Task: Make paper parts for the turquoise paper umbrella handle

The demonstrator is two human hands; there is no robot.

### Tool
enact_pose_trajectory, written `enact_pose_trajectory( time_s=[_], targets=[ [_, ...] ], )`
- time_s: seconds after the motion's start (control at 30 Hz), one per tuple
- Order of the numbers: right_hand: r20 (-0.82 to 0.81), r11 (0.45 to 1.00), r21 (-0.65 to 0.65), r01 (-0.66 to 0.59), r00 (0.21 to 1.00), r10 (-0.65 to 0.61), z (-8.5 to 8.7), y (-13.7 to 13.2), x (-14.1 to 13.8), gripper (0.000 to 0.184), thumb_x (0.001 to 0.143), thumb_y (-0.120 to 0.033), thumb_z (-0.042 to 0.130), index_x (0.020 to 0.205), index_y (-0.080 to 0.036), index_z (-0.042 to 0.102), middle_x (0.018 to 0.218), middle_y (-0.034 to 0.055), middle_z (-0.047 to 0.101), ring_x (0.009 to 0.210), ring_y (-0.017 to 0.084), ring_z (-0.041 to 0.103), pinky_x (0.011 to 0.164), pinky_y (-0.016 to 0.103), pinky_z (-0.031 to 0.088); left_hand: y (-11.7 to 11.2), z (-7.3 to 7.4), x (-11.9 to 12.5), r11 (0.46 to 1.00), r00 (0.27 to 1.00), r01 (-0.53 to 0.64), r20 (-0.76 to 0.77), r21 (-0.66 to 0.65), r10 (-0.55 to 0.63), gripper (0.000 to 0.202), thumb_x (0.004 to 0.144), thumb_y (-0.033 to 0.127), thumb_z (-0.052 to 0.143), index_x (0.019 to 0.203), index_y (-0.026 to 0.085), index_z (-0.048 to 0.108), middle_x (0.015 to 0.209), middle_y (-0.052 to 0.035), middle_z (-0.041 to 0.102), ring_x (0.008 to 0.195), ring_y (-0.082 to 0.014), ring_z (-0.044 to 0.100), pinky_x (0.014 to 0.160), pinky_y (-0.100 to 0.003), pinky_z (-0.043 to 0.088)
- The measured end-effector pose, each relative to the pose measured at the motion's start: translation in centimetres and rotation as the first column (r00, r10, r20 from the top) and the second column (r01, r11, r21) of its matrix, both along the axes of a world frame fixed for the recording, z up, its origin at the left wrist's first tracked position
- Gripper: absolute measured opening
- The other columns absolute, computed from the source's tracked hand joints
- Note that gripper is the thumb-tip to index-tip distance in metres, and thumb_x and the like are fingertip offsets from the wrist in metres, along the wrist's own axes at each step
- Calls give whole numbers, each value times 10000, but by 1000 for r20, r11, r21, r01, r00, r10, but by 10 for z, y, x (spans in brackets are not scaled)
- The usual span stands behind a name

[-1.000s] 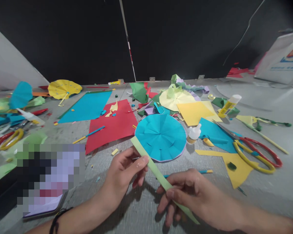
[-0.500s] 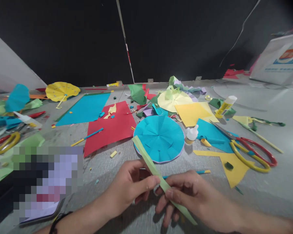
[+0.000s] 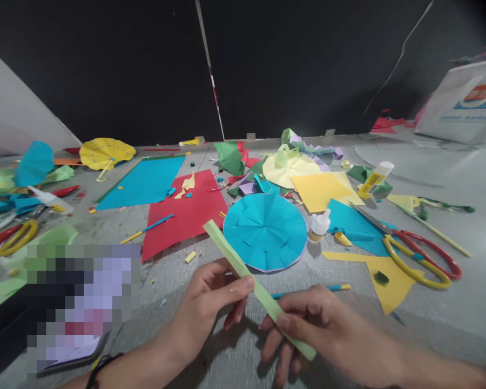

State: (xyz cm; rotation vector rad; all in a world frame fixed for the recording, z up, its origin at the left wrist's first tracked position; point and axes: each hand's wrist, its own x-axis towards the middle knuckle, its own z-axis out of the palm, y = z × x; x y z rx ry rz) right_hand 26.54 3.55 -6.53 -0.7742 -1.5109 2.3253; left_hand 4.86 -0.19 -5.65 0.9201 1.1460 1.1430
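A narrow light-green paper strip point(image 3: 263, 296) runs slantwise between my hands, its far end up at the left. My left hand point(image 3: 210, 297) pinches the strip around its middle, thumb on top. Farther down, my right hand point(image 3: 311, 324) grips it near the lower end between thumb and fingers. Just beyond lies a round, pleated blue paper disc point(image 3: 265, 229), and the strip's upper part passes in front of its left edge. A blue and yellow rolled paper stick point(image 3: 319, 290) lies on the table, partly hidden by my right hand.
Right of the disc stand a small white glue bottle point(image 3: 319, 222) and, farther back, a glue stick point(image 3: 376, 179). Scissors point(image 3: 419, 251) with red and yellow handles lie at the right. A red sheet point(image 3: 186, 216) is at left, and a phone point(image 3: 81, 319) rests near front left.
The strip has slid up and left through my right hand, so less of it hangs below. My left hand has moved slightly left, widening the gap between the hands.
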Motion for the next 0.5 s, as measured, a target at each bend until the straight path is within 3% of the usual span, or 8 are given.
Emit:
enact_pose_trajectory(
  time_s=[0.13, 0.23, 0.37, 0.5],
  targets=[
    [-40, 997, -78, -11, 999, 8, -3, -1, -1, 508, 963, -609, 701, 1025, -104, 696, 923, 131, 818, 701, 128, 802, 615, 180, 563, 0, 0, 2, 1000, 1000, -11, -22, -6, 10, 333, 847, 453, 795, 773, 155, 664, 499, 46, 553, 406, -80, 489, 397, -165, 365],
    [-99, 989, -147, -27, 995, 12, -9, -3, -1, 504, 953, -606, 718, 1027, -108, 686, 904, 121, 813, 719, 146, 813, 643, 206, 606, 3, -1, 4, 997, 995, 66, -78, -31, -68, 443, 795, 566, 824, 833, 153, 668, 496, 46, 557, 384, -83, 467, 357, -162, 333],
    [-136, 989, -145, -21, 991, 1, -15, -4, -2, 471, 986, -572, 697, 1044, -104, 699, 883, 105, 805, 738, 154, 822, 658, 213, 628, 4, -5, 4, 972, 969, 225, -91, -69, -230, 481, 766, 586, 843, 825, 139, 674, 590, 0, 635, 398, -68, 472, 367, -163, 345],
    [-156, 992, -124, -26, 988, 6, -14, -4, -3, 430, 1007, -539, 684, 1050, -111, 700, 896, 105, 809, 764, 155, 829, 678, 211, 631, 0, -5, 3, 973, 965, 228, -123, -40, -232, 434, 829, 551, 801, 829, 130, 694, 630, -17, 653, 426, -66, 482, 388, -163, 337]
  ],
)
